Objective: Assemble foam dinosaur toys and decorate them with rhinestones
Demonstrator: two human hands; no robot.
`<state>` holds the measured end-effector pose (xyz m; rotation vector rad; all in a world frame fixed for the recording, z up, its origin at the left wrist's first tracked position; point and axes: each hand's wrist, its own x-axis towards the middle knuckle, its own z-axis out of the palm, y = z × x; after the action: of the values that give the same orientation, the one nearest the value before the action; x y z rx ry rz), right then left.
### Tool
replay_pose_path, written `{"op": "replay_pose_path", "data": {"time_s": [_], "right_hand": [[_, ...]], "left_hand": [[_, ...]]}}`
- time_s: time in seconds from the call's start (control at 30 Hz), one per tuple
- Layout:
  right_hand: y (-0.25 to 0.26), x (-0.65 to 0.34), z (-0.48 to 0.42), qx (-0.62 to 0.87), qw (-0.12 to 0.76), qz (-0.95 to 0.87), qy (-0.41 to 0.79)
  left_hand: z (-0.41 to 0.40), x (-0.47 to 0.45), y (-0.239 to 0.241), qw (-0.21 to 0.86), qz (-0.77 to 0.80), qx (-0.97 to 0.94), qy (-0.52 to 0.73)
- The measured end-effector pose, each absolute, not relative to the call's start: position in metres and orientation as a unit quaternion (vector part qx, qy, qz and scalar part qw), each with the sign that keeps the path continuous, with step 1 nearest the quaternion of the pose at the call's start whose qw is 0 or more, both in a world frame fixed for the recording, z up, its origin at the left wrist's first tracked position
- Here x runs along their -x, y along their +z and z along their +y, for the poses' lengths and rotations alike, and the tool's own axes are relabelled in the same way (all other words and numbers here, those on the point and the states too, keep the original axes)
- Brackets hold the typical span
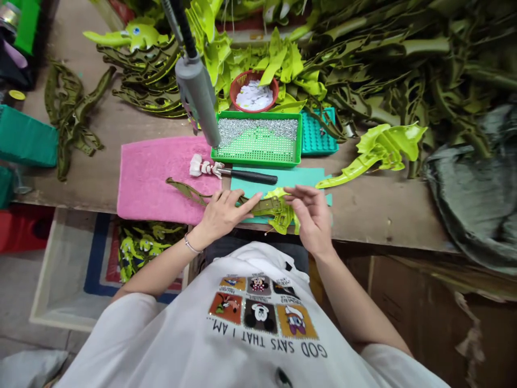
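My left hand (pixel 226 213) rests over a long curved olive-green plastic part (pixel 188 191), its thumb along the near side and its index finger stretched to the right. The olive part's right end (pixel 269 205) overlaps a lime-green moulded plastic part (pixel 280 220). At that lime part's right side is my right hand (pixel 314 218), thumb and fingers drawn toward each other; anything between their tips is too small to make out. Both parts lie over a teal mat (pixel 291 178) and a pink towel (pixel 157 178). A black-handled tool with a white wrapped head (pixel 254 176) lies just beyond.
A grey hanging power driver (pixel 197 97) comes down over the table. Behind the mat stand a green tray of small metal pieces (pixel 258 160) and a red basket with white pieces (pixel 234 99). Heaps of olive parts (pixel 383 70) fill the back; another lime part (pixel 375 156) lies right.
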<state>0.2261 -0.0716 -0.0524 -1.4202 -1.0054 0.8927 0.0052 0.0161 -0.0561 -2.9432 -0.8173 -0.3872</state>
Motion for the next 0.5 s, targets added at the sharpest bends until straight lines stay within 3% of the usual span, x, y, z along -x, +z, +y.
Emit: {"op": "replay_pose_path", "data": {"time_s": [0.17,0.5], "right_hand": [[-0.063,-0.235,-0.092,0.689,0.507,-0.481,0.194],[-0.077,-0.222,-0.088,0.612,0.436,-0.660,0.003]], "left_hand": [[0.020,-0.012,-0.061,-0.005,-0.241,0.965,-0.105],[0.016,-0.019,-0.067,-0.028,-0.234,0.969,-0.077]]}}
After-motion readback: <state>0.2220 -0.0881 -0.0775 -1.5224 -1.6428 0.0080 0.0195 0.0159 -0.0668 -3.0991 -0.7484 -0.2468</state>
